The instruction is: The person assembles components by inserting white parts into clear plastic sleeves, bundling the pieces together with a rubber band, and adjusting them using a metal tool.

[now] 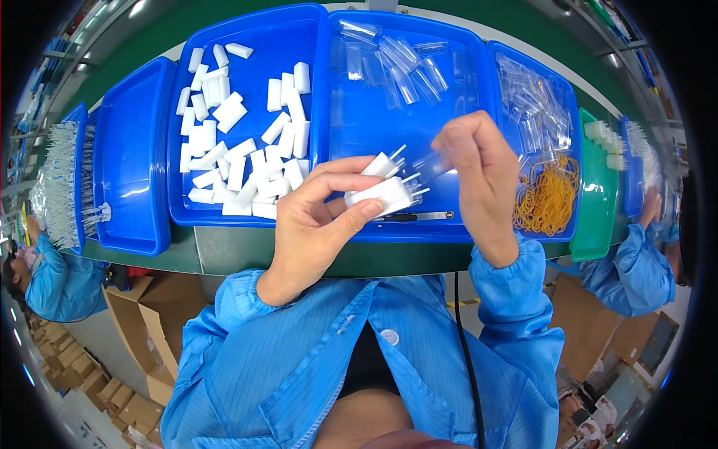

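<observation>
My left hand (310,221) is closed around two white plug adapters (380,196), their metal pins pointing right. Clear plastic shows around the pins of the nearer one. Beside them, the thumb and fingers of my right hand (479,176) pinch a clear plastic cover (431,166), somewhat blurred, close to the pins. Both hands are over the near part of a blue tray (374,135) with several clear plastic covers (404,63) at its far end. A black and silver pen (419,216) lies in that tray below the adapters.
At left, a blue tray (254,63) holds many white adapters (239,165); a further blue tray (134,157) adjoins it. To the right are more clear covers (535,105), yellow rubber bands (547,196) and a green tray (594,198). People in blue sleeves sit on both sides.
</observation>
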A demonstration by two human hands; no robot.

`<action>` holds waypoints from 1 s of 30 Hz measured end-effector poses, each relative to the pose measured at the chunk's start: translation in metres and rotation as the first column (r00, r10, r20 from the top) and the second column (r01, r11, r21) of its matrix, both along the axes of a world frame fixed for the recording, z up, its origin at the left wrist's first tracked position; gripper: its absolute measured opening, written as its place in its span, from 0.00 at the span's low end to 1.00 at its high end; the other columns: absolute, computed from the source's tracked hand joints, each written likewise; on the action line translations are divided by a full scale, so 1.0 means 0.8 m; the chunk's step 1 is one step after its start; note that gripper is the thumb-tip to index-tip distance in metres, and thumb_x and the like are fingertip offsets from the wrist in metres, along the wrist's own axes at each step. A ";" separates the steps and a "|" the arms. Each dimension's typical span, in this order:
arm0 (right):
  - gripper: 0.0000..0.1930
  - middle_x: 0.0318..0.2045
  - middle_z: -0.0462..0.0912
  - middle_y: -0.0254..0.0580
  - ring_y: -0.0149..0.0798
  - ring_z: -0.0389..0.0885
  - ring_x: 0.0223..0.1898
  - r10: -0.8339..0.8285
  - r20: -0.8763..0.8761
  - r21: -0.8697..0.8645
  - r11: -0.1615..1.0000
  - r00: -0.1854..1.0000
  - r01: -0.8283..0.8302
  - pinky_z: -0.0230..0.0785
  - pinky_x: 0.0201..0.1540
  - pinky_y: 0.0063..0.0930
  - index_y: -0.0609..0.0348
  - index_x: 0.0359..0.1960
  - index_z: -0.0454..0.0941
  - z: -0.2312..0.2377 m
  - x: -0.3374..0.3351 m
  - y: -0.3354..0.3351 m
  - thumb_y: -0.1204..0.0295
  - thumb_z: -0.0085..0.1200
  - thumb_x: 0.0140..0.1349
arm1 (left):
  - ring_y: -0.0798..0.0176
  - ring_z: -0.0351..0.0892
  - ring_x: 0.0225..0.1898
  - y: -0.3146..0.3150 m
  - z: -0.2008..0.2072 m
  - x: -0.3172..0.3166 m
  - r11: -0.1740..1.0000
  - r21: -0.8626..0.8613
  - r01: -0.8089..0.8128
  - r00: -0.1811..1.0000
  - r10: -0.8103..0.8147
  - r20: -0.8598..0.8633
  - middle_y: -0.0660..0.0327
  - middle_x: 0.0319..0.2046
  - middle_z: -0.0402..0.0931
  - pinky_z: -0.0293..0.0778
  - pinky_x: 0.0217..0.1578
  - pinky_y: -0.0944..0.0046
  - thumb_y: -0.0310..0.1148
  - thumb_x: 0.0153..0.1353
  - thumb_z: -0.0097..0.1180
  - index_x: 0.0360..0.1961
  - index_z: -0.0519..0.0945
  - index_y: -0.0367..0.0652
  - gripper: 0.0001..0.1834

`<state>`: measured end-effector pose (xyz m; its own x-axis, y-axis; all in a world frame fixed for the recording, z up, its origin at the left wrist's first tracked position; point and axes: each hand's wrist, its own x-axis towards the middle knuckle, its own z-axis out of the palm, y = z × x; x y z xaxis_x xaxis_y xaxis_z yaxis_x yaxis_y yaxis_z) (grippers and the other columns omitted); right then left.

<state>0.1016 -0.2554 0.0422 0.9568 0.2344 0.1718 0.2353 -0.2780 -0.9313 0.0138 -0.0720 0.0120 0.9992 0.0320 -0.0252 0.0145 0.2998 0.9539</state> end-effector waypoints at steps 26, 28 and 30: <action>0.06 0.29 0.83 0.34 0.35 0.79 0.32 -0.038 0.443 -0.037 0.998 0.896 0.060 0.60 0.44 0.31 0.57 0.28 0.79 -0.035 -0.026 0.008 0.72 0.65 0.56 | 0.64 0.77 0.49 -0.022 0.000 0.004 0.969 0.228 -0.091 0.996 0.088 0.027 0.56 0.51 0.74 0.81 0.45 0.66 0.23 0.59 0.62 0.40 0.81 0.35 0.08; 0.06 0.29 0.83 0.34 0.35 0.79 0.32 -0.027 0.473 -0.049 0.997 0.880 0.057 0.60 0.44 0.32 0.56 0.28 0.79 -0.036 -0.025 0.006 0.73 0.65 0.55 | 0.64 0.77 0.49 -0.022 0.002 0.001 0.977 0.204 -0.069 0.997 0.059 0.058 0.56 0.51 0.73 0.81 0.45 0.65 0.23 0.59 0.63 0.40 0.81 0.35 0.08; 0.06 0.29 0.83 0.35 0.35 0.79 0.32 -0.007 0.440 -0.070 0.997 0.898 0.042 0.59 0.44 0.32 0.56 0.28 0.79 -0.034 -0.025 0.005 0.73 0.65 0.55 | 0.64 0.78 0.49 -0.022 -0.001 0.002 0.978 0.198 -0.066 0.997 0.059 0.041 0.55 0.51 0.73 0.81 0.45 0.65 0.23 0.59 0.63 0.40 0.81 0.35 0.08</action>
